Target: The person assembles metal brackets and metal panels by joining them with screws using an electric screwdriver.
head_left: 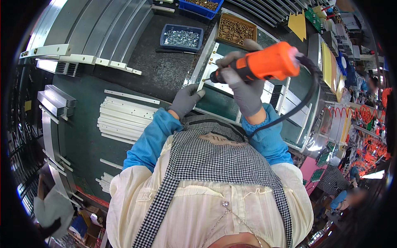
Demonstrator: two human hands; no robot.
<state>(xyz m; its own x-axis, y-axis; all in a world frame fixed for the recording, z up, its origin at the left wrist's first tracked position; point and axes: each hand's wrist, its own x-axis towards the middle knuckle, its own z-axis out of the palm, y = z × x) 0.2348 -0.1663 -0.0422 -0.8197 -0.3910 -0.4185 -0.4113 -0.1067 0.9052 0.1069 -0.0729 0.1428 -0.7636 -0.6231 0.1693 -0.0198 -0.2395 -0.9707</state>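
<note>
My right hand [247,91], in a grey glove, grips an orange and black electric screwdriver [266,63] whose dark cable loops down past my sleeve. The tool lies tilted, its bit pointing left at a brass screw near the lower end of a white drilled strip [201,85]. Whether the bit touches the screw is hard to tell. More brass screws sit along the same strip, further away. My left hand [186,100], also gloved, pinches the strip's near end. Under both hands is a metal frame fixture [219,108] holding silver finned parts, partly hidden by my right hand.
White drilled strips [124,118] lie stacked to the left. Beyond are a blue bin of silver screws [164,44], a cardboard box of brass screws [220,37] and another blue bin [214,13]. Long metal profiles [95,33] fill the far left. Other people are at both sides.
</note>
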